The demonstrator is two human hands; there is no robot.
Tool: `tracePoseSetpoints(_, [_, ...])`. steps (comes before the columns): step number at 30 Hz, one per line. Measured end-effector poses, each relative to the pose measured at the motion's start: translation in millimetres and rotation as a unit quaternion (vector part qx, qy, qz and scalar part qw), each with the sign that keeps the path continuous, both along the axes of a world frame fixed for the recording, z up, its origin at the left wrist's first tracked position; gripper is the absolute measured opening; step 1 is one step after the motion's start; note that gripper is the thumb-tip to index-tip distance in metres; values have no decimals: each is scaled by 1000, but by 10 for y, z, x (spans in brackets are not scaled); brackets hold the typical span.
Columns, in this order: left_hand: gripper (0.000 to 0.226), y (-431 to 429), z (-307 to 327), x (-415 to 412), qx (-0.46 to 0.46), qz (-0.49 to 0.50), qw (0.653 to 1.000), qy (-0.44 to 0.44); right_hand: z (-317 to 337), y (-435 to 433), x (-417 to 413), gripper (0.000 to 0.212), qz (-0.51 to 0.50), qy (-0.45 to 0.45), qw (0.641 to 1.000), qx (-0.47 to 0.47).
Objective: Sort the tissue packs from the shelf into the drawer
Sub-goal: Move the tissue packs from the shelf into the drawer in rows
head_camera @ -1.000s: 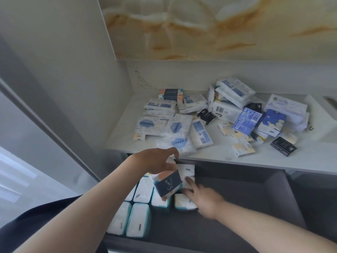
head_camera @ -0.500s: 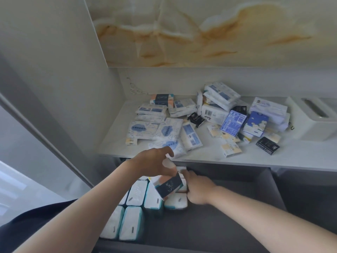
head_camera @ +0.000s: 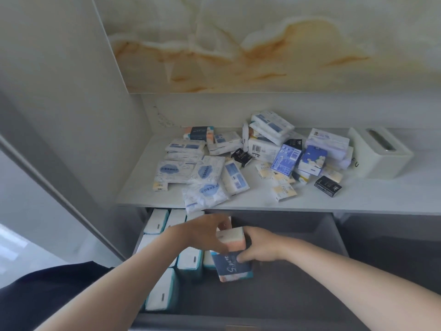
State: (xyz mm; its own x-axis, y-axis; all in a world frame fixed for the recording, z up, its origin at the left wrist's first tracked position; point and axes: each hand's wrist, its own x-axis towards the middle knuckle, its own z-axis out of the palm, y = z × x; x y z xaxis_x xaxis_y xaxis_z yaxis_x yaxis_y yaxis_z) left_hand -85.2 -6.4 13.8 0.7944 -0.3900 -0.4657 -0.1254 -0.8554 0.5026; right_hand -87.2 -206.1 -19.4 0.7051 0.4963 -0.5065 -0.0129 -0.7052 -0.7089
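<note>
Several tissue packs lie in a loose pile on the white shelf. Below it the grey drawer stands pulled out, with white and teal packs standing in rows along its left side. My left hand grips a pink and white pack from above, over the drawer. My right hand touches that pack from the right, and its fingertips press on a dark blue "S.pure" pack lying flat just below it.
A white tissue box with a slot on top stands at the right end of the shelf. A grey wall panel closes the left side. The drawer's right half shows bare grey floor.
The dark blue pack that my left hand held has come down into the drawer. My left hand now grips a pink and white pack and my right hand has closed in on both. The camera tilted down.
</note>
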Motion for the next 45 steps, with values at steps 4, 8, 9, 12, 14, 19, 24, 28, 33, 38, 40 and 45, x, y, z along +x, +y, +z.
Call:
tracePoseSetpoints(4, [51,-44,-257,-127,-10,-9,999,34,-72,34,-49,31,51,28,997,-54])
tracePoseSetpoints(8, [60,76,-415,-140,104,-89,989,50,-315,121,-154,23,157,5,974,-165])
tracePoseSetpoints(9, [61,134,-465,-131,145,-107,983,20,-391,126,-177,27,168,-4,969,-181])
tracePoseSetpoints(12, [60,252,-631,-124,213,-157,961,-78,-611,141,-226,40,153,-35,970,-186])
tracePoseSetpoints(14, [58,252,-730,-129,241,-198,944,-109,-754,192,-249,44,131,-54,976,-165])
tracePoseSetpoints(19, [60,189,-853,-115,275,-195,932,-133,-952,345,-272,51,136,-162,954,-212])
tracePoseSetpoints(24, [61,204,-906,-101,256,-174,942,-126,-1023,464,-272,65,143,-255,916,-275])
tracePoseSetpoints(28, [69,225,-972,-95,276,-195,927,-165,-1026,468,-260,83,105,-215,935,-261])
tracePoseSetpoints(33, [68,211,-1011,-87,289,-198,918,-188,-1081,482,-269,97,-22,-41,994,-101])
tracePoseSetpoints(38, [73,178,-956,-93,304,-210,912,-179,-1036,466,-228,107,27,-3,995,-92])
tracePoseSetpoints(40, [69,153,-914,-93,307,-214,912,-167,-934,405,-130,97,41,-6,992,-117])
tracePoseSetpoints(45, [44,-27,-692,-40,222,-179,951,-122,-362,118,174,54,49,-62,989,-124])
